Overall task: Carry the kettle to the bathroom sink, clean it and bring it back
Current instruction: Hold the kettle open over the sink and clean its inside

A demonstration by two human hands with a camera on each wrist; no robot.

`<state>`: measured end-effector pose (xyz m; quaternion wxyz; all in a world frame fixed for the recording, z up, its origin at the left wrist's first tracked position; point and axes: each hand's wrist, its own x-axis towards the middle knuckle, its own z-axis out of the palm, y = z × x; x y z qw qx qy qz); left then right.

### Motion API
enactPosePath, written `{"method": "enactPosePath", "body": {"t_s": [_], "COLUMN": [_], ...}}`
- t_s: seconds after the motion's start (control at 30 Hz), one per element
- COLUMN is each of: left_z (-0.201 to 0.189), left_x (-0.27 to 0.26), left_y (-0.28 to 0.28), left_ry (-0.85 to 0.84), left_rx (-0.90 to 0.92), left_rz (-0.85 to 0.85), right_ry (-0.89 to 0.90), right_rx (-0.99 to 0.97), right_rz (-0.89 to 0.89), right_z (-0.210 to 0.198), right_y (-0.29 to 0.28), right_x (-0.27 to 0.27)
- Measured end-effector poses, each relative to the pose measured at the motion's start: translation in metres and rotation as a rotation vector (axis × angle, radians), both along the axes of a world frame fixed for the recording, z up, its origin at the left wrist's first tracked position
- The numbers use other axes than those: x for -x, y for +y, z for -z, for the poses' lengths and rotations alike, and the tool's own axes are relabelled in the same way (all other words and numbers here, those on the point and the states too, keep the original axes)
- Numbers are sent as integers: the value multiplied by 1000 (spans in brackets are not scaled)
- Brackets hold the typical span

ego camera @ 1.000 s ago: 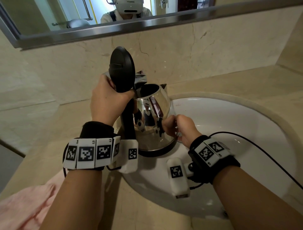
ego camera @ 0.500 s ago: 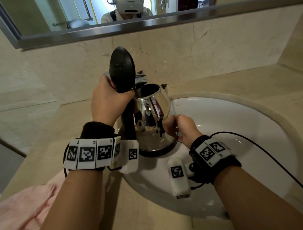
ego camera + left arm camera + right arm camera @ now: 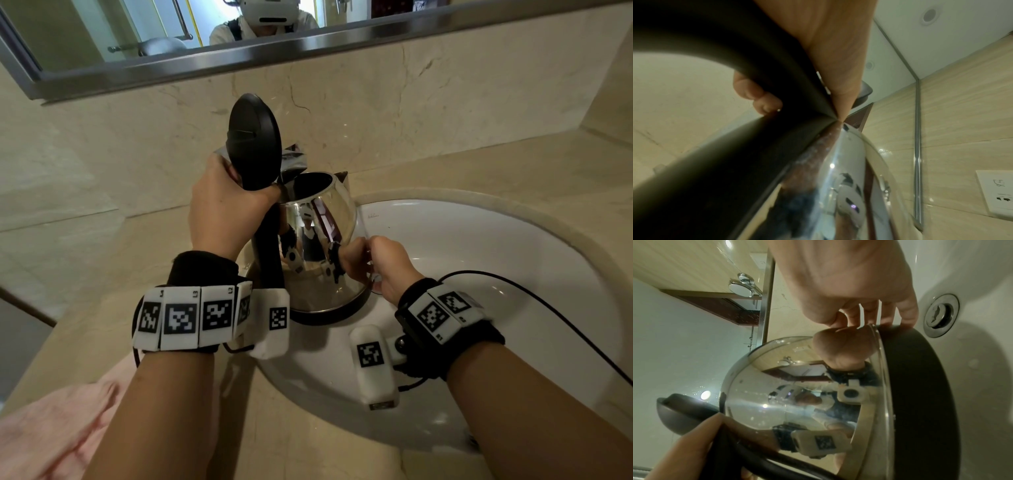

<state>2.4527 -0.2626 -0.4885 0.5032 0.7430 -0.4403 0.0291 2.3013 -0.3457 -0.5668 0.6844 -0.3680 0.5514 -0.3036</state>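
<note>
left hand grips the shiny steel kettle by its black handle over the white oval sink; right hand, at its 3 o'clock, fingers curled against the base rim.

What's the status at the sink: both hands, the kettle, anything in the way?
Left hand grips the kettle handle. Right hand steadies its base. Lid open, kettle over the basin. Nothing in the way.

The kettle was mirror-polished metal with a matt black plastic lid; the sink glossy white ceramic; the surface smooth beige stone.
</note>
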Motion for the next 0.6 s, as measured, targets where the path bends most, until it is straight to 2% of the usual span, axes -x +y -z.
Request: {"method": "enactPosePath", "body": {"t_s": [0.6], "left_z": [0], "left_x": [0], "left_y": [0], "left_ry": [7], "left_rx": [-14], "left_rz": [-5], "right_ry": [14], "right_rx": [-4], "right_rz": [4], "right_z": [-1], "right_y": [1], "right_x": [1]}}
